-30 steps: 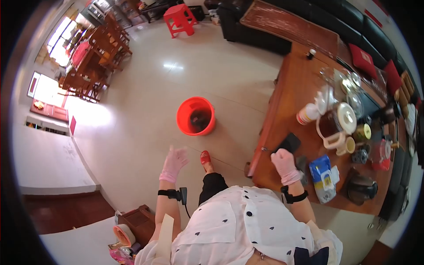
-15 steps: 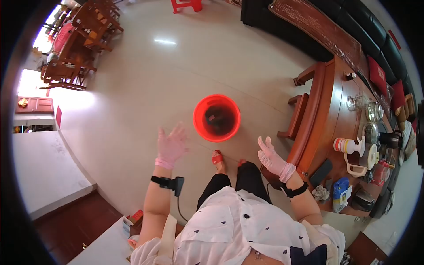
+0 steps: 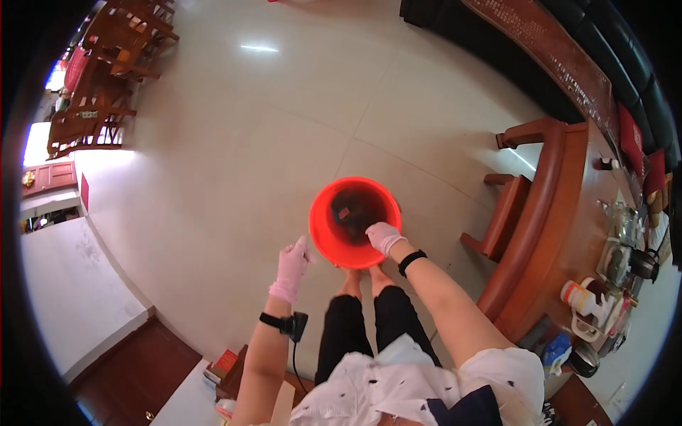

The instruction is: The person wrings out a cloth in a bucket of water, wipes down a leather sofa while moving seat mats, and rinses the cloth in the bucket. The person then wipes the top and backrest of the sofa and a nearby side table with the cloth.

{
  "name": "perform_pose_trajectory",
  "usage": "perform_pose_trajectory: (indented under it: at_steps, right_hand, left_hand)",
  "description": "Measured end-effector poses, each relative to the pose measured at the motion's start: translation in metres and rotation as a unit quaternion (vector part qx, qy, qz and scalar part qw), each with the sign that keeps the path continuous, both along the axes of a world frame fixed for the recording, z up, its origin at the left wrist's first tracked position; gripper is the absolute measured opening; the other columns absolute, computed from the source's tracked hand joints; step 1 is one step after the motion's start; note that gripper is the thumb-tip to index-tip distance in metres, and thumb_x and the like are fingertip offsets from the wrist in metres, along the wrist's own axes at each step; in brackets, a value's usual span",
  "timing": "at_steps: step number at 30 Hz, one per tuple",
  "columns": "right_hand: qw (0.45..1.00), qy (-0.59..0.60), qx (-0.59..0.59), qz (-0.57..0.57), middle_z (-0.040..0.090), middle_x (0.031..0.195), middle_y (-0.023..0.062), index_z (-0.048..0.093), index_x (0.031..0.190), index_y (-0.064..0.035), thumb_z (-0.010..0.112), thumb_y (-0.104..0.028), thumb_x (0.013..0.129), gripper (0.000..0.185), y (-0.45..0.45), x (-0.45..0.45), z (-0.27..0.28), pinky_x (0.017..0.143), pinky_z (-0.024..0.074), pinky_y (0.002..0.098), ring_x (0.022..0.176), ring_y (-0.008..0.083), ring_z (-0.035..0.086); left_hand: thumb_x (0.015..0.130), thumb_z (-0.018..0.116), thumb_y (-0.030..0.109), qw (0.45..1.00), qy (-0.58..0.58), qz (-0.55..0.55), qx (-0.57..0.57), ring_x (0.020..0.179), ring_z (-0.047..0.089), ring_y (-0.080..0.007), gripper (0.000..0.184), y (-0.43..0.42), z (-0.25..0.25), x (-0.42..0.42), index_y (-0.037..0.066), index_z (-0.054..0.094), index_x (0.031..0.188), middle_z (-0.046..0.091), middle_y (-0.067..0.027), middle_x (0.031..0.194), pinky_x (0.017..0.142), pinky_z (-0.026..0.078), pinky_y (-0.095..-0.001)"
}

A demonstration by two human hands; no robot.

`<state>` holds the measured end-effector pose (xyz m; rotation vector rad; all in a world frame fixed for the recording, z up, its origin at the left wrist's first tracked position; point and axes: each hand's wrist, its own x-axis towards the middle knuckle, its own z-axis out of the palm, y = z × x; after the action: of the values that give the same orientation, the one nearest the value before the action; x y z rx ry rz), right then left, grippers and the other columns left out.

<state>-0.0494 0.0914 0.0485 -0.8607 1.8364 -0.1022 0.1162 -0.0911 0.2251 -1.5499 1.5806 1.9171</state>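
A red bucket (image 3: pixel 323 234) stands on the floor before my feet, with dark contents (image 3: pixel 352 202) and a small pinkish patch inside. My right hand (image 3: pixel 384 238), in a thin pink glove, reaches over the bucket's near right rim. Its fingers are curled together above the dark contents; whatever they may hold is hidden. Left of the bucket, my left hand (image 3: pixel 292 268) wears the same kind of glove and hangs in the air, apart from the rim. Its fingers are folded in, the thumb side up, with nothing visible in them. A black band circles each wrist.
On the right is a wooden table (image 3: pixel 547 248) with a kettle, jars and a pump bottle (image 3: pixel 579 297). A low wooden stool (image 3: pixel 504 216) stands beside it. A black sofa lies beyond. Wooden chairs (image 3: pixel 92 121) are at the far left, and a white ledge (image 3: pixel 85 284) runs nearer.
Both hands were spread open on either side of the bucket. Now my right hand has moved left over the rim with fingers curled, and my left hand has folded its fingers. The bucket appears nearer.
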Motion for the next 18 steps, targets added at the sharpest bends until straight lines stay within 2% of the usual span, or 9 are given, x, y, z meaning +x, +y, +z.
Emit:
perform_pose_trajectory:
  at_steps: [1, 4, 6, 9, 11, 12, 14, 16, 18]
  right_hand:
    - [0.994, -0.02, 0.091, 0.065, 0.047, 0.133, 0.0154, 0.061, 0.114, -0.011, 0.048, -0.021, 0.085, 0.034, -0.009, 0.003, -0.03, 0.097, 0.039, 0.0465, 0.12, 0.0283, 0.049]
    - [0.997, 0.043, 0.045, 0.053, 0.04, 0.14, 0.0142, 0.052, 0.124, -0.0106, 0.047, -0.016, 0.084, 0.041, -0.022, 0.001, -0.066, 0.097, 0.0391, 0.0456, 0.122, 0.0303, 0.047]
    - [0.995, 0.095, -0.006, 0.012, 0.034, 0.145, 0.0118, 0.043, 0.132, -0.0121, 0.048, -0.008, 0.082, 0.051, -0.04, 0.005, -0.112, 0.099, 0.0367, 0.0463, 0.128, 0.0336, 0.039]
    - [0.971, 0.204, -0.015, 0.124, 0.028, 0.149, 0.0094, 0.03, 0.142, -0.0176, 0.041, -0.017, 0.088, 0.055, -0.057, 0.02, -0.151, 0.106, 0.026, 0.053, 0.133, 0.0339, 0.032]
    - [0.97, 0.182, 0.049, 0.154, 0.025, 0.15, 0.01, 0.024, 0.144, -0.0181, 0.04, -0.019, 0.09, 0.057, -0.062, 0.034, -0.178, 0.106, 0.021, 0.0583, 0.135, 0.0337, 0.029]
    - [0.959, 0.246, 0.045, 0.135, 0.034, 0.145, 0.011, 0.032, 0.141, -0.0157, 0.041, -0.018, 0.09, 0.052, -0.055, 0.048, -0.189, 0.105, 0.0206, 0.0611, 0.131, 0.0338, 0.034]
    - [0.959, 0.156, 0.096, 0.215, 0.06, 0.115, 0.0087, 0.061, 0.113, -0.0119, 0.045, -0.013, 0.086, 0.031, -0.059, 0.043, -0.186, 0.104, 0.0239, 0.0589, 0.112, 0.0269, 0.054]
    - [0.955, 0.171, 0.105, 0.218, 0.064, 0.105, 0.0099, 0.064, 0.107, -0.0144, 0.049, -0.011, 0.083, 0.029, -0.057, 0.045, -0.189, 0.102, 0.0256, 0.0579, 0.105, 0.026, 0.059]
    - [0.991, 0.107, 0.05, 0.057, 0.063, 0.107, 0.0129, 0.064, 0.106, -0.015, 0.05, -0.012, 0.082, 0.027, -0.052, 0.036, -0.179, 0.099, 0.0348, 0.0526, 0.103, 0.0303, 0.059]
  left_hand:
    - [0.094, 0.048, 0.033, 1.0, -0.029, 0.005, -0.01, 0.046, 0.044, -0.0089, 0.041, -0.003, -0.013, -0.003, 0.005, 0.058, 0.066, 0.051, 0.0003, 0.059, 0.044, 0.034, -0.0237]
    - [0.093, 0.052, 0.029, 0.992, 0.036, 0.117, -0.026, 0.053, 0.049, -0.0076, 0.032, -0.003, -0.067, -0.004, 0.004, 0.063, 0.076, 0.054, 0.0002, 0.063, 0.049, 0.039, -0.0225]
    - [0.091, 0.055, 0.027, 0.994, 0.024, 0.099, -0.038, 0.057, 0.05, -0.0071, 0.028, 0.004, -0.109, 0.003, 0.003, 0.066, 0.082, 0.054, 0.0012, 0.064, 0.053, 0.041, -0.0221]
    - [0.089, 0.059, 0.023, 0.997, -0.036, 0.041, -0.046, 0.064, 0.054, -0.0074, 0.023, 0.021, -0.169, 0.055, 0.002, 0.068, 0.09, 0.057, 0.0007, 0.067, 0.061, 0.045, -0.0225]
    - [0.087, 0.061, 0.021, 0.994, -0.107, 0.007, -0.029, 0.068, 0.057, -0.0082, 0.021, 0.032, -0.209, 0.101, 0.001, 0.067, 0.092, 0.061, -0.0008, 0.07, 0.064, 0.047, -0.0234]
    - [0.087, 0.061, 0.02, 0.988, -0.151, -0.029, -0.013, 0.07, 0.058, -0.0086, 0.021, 0.035, -0.224, 0.13, 0.0, 0.067, 0.093, 0.063, -0.0025, 0.072, 0.065, 0.047, -0.0238]
    - [0.085, 0.062, 0.02, 0.977, -0.197, -0.085, 0.002, 0.073, 0.061, -0.0122, 0.022, 0.044, -0.231, 0.162, 0.0, 0.066, 0.094, 0.067, -0.0066, 0.078, 0.068, 0.048, -0.0263]
    - [0.084, 0.062, 0.022, 0.973, -0.209, -0.099, 0.006, 0.075, 0.064, -0.0154, 0.023, 0.049, -0.231, 0.186, 0.002, 0.067, 0.095, 0.069, -0.0089, 0.081, 0.069, 0.049, -0.0285]
    - [0.083, 0.06, 0.025, 0.909, -0.259, -0.325, 0.022, 0.08, 0.066, -0.0244, 0.024, 0.056, -0.237, 0.209, 0.006, 0.068, 0.095, 0.069, -0.0124, 0.085, 0.073, 0.05, -0.033]
